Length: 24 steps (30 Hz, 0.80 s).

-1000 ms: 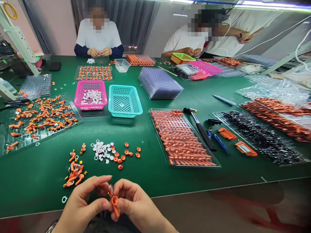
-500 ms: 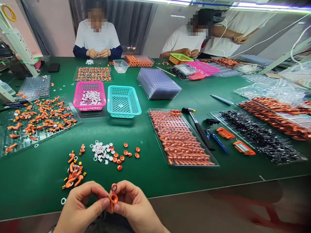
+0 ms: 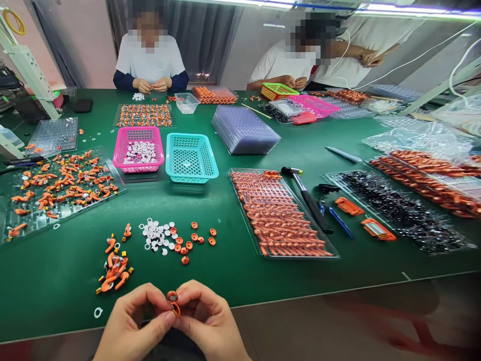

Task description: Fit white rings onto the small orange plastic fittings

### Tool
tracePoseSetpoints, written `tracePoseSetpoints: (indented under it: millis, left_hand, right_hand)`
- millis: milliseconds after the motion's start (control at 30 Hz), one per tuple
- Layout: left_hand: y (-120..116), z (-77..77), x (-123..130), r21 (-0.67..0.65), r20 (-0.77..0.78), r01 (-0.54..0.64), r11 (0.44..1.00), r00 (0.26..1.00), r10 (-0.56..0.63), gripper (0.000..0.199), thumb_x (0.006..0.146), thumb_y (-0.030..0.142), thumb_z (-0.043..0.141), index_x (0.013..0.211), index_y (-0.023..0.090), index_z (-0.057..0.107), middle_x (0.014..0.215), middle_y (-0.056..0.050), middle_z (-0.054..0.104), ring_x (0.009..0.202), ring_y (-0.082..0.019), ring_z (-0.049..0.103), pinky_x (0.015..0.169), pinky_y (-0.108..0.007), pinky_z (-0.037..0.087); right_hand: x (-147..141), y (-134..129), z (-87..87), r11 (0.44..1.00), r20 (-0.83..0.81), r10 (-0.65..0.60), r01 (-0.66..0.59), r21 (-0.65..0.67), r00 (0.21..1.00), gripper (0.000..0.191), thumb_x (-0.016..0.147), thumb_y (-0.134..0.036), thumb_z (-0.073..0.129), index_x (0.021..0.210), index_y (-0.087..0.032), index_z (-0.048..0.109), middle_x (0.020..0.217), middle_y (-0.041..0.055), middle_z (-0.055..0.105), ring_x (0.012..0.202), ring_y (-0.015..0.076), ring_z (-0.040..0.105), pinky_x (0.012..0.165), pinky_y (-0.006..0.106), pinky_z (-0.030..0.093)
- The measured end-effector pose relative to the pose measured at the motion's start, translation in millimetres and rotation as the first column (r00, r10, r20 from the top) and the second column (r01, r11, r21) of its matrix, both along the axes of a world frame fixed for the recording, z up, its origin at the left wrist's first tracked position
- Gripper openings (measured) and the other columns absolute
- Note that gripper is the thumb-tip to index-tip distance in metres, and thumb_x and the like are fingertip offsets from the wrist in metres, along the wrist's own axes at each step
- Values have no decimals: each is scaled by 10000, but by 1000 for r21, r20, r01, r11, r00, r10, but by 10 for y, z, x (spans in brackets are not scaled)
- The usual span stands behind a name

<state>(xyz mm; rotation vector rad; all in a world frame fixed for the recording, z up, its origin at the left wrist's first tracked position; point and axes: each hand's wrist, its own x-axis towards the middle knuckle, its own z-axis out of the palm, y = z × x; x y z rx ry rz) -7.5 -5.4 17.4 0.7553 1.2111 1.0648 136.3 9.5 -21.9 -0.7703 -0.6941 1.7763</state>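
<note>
Pinching orange piece (image 3: 172,297) — both hands (image 3: 137,318) (image 3: 210,318)

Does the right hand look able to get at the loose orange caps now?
Probably yes: nothing stands between the right hand and the orange caps, though its fingers hold a small orange part.

Left hand (image 3: 122,320) and right hand (image 3: 213,317) in facing pinches

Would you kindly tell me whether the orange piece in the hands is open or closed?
Open: the orange cup shows its hollow, and the round part sits above, not covering it.
</note>
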Motion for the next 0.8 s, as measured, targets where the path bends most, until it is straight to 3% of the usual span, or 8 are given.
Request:
tracePoseSetpoints:
  millis: [400, 567, 667, 800]
  left_hand:
    - [-27, -49, 89, -52, 132, -91, 994, 986, 97, 283, 633, 362, 897, 654, 177, 684, 669, 17, 664, 663, -124, 573, 632, -186, 455]
    - [-33, -73, 86, -14, 72, -87, 996, 994, 87, 294, 662, 391, 876, 676, 179, 673, 644, 32, 603, 636, -109, 529, 600, -170, 444]
    - [-42, -90, 73, -3, 44, -50, 999, 998, 50, 282, 685, 429, 853, 770, 200, 712, 697, 17, 645, 665, -124, 580, 634, -184, 478]
    - [-59, -97, 29, 110, -176, 92, 990, 982, -72, 208, 786, 420, 762, 880, 236, 785, 819, -45, 753, 777, -200, 690, 717, -231, 531]
  right_hand:
    - [-6, -19, -40, 997, 79, -45, 39, 68, 996, 246, 582, -113, 919, 734, -231, 767, 745, -8, 704, 701, 139, 662, 670, 224, 535]
    - [11, -26, -53, 994, 96, -38, 28, 101, 995, 204, 632, -134, 896, 756, -232, 767, 759, 0, 685, 706, 143, 656, 655, 230, 530]
    - [29, -32, -63, 982, 147, -58, 30, 189, 987, 182, 692, -141, 861, 792, -263, 769, 772, -10, 662, 708, 130, 638, 661, 223, 510]
    - [71, -23, -71, 941, 299, -142, 36, 336, 944, 173, 737, -132, 827, 804, -280, 767, 728, -29, 589, 657, 110, 569, 616, 210, 457]
